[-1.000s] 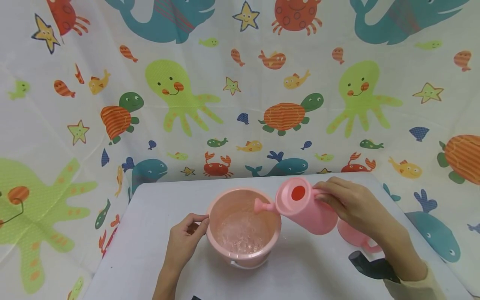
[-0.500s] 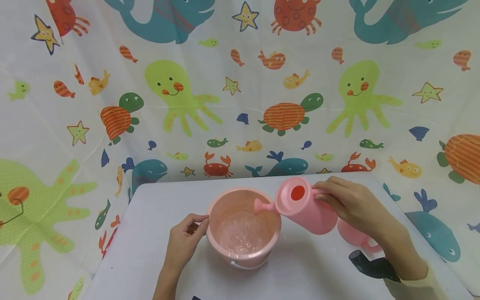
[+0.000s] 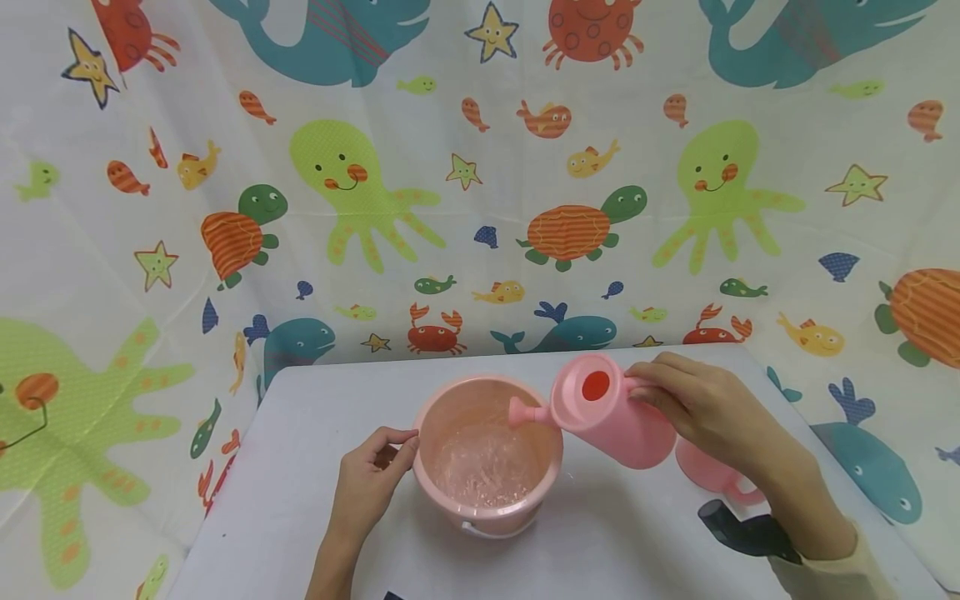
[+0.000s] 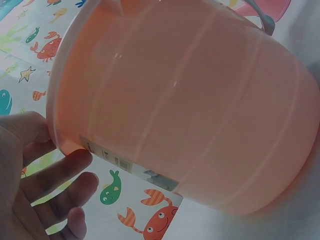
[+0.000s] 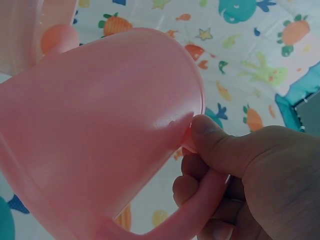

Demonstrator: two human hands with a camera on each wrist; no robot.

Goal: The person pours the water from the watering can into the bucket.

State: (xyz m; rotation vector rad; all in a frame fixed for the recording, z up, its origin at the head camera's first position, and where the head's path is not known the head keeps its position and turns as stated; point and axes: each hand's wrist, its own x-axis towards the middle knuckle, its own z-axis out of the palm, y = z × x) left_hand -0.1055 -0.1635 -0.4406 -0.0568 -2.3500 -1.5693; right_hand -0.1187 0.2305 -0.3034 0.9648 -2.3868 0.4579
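A peach-pink bucket (image 3: 448, 414) with a white handle stands on the white table, and the water (image 3: 491, 467) inside it is rippled. My left hand (image 3: 370, 479) pinches the bucket's rim at the left, thumb and index finger across it; the other fingers curl loosely in the left wrist view. In my right hand (image 3: 701, 408) is the handle of a pink watering can (image 3: 618, 425). The can is tilted left, its spout (image 3: 528, 414) reaching over the bucket's right rim. The right wrist view shows fingers wrapped round the handle (image 5: 200, 207).
A pink piece with a looped handle (image 3: 705, 471) lies on the table at the right, partly hidden by the right hand and can. Behind the table (image 3: 300, 442) hangs a curtain (image 3: 465, 233) printed with sea animals. A black strap-like part (image 3: 746, 533) juts from the right wrist.
The ripples in the bucket's water have shifted. Both hands, the bucket and the tilted watering can hold practically the same places.
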